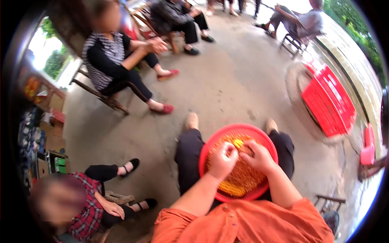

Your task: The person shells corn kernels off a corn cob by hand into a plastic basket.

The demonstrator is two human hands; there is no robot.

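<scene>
A round red plastic basin (273, 150) rests across my lap, filled with small orange-brown bits (239, 174) too fine to name. My left hand (222, 160) is over the left of the basin, its fingers curled into a pinch. Close by on the right, my right hand (258, 156) has bent fingers drawn together, pointing toward the left hand. Just beyond the fingertips shows a bright yellow piece (238, 143); whether either hand grips it is hidden. A longer yellow strip (231, 188) lies on the bits at the near side.
Seated people surround me: one in a patterned vest (107, 60), one in a plaid shirt (87, 202), others farther off. A red slatted plastic crate or chair (329, 101) stands to the right on the concrete floor (227, 81). Shelves with goods (32, 133) line the left.
</scene>
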